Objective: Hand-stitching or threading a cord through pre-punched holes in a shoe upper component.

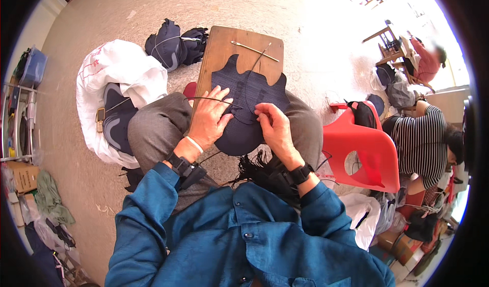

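A navy shoe upper (239,139), cut with pointed tabs, lies flat on a wooden board (214,42) over my lap. My left hand (210,114) rests on its left side, fingers spread and open. A black cord (204,98) passes over those fingers to the middle of the upper. Opposite, my right hand (274,126) is closed in a pinch where a thin loop of cord reaches its fingertips. The cord also runs up to a long metal needle (254,51) lying across the board's far end.
Left of my knees, a white sack (122,63) holds more navy uppers (119,119) with a phone (100,120) on its edge. A tied navy bundle (170,45) lies beyond. A red plastic chair (361,144) stands close on my right. Farther right are people (423,139) and wooden stools (384,45).
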### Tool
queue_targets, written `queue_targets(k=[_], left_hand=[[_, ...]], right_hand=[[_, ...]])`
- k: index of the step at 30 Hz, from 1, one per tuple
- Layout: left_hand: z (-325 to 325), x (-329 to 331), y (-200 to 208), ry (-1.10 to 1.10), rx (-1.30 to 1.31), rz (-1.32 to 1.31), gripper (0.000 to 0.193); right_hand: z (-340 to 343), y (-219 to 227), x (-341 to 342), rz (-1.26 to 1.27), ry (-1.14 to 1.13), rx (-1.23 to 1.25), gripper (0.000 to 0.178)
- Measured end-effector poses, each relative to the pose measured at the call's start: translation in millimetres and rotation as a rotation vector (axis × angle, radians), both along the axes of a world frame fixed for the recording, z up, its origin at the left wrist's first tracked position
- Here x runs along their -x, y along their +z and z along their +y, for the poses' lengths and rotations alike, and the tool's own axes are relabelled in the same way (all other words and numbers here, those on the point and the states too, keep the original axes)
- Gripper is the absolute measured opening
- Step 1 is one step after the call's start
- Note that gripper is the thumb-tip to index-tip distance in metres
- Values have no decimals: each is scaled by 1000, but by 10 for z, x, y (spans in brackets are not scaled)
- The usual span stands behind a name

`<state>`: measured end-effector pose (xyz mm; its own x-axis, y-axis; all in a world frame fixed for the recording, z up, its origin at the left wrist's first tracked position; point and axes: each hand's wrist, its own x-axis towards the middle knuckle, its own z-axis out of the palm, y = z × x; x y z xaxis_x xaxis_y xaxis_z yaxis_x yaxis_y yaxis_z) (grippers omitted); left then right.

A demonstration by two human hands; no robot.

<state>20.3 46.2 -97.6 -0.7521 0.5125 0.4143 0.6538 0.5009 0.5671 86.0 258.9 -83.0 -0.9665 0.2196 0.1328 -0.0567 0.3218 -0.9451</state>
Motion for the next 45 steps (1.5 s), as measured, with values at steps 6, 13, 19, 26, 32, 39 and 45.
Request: queue_targets(k=[6,13,19,26,32,39,45], left_hand=[[66,-133,223,8,-88,97,22],[172,-411,190,-253,-28,111,28],[167,-447,176,-291,53,111,39],[171,-464,182,-276,31,91,37],[114,-324,165,-67,-158,-68,27],[273,-7,278,63,63,-11,23],[342,138,142,46,-271,-278,27]], right_hand=[[6,252,246,-34,167,-558,22],[114,139,471,-2,316,-662,14],[173,13,617,78,102,-479,11],[118,17,676,94,-22,-382,11],[25,88,451,-99,127,-118,6],[39,9,382,-23,230,-280,18],[-104,149,358,-163,252,-335,22]])
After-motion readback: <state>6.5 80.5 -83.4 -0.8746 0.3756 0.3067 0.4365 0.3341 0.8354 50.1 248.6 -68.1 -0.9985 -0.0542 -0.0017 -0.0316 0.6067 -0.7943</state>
